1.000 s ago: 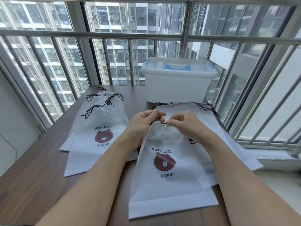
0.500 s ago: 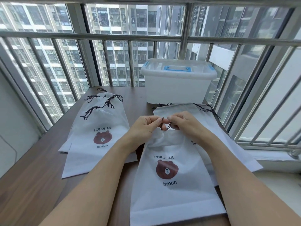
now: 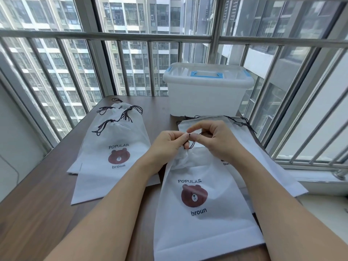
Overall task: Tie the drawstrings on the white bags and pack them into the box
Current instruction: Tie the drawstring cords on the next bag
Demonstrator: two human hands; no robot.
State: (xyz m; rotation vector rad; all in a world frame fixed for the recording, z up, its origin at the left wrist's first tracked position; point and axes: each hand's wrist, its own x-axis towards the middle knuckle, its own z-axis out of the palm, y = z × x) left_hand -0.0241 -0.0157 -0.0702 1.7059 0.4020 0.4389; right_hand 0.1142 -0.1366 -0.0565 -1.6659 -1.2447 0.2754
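The black drawstring [image 3: 191, 143] at the gathered mouth of the nearest white bag [image 3: 199, 208] is being worked into a knot; the bag lies flat on the counter [image 3: 37, 210], bear print up, its neck puckered just under the fingers. The cord is pinched by the left hand [image 3: 170, 143] between thumb and curled fingers, and by the right hand [image 3: 212, 138] too, whose index finger is held out straight above the loop; whether the knot is already closed cannot be told, since the cord is small and partly hidden. The tying step is judged to be in hand, with packing not yet begun. The next move is judged to call for the loop to be drawn tight against the gathered neck, without the thin cord being let slip — then for the bag to be set aside or carried to the box.

Under this bag a stack of further bags [image 3: 263, 166] is spread to the right, cords loose at the far edge; to the left a second pile [image 3: 113, 147] lies with its cords bunched, seemingly tied. Behind, near the railing, the translucent white box [image 3: 205, 98] stands with its blue-handled lid on; what it holds cannot be made out through the walls — the lid is judged to need removing before anything is packed.
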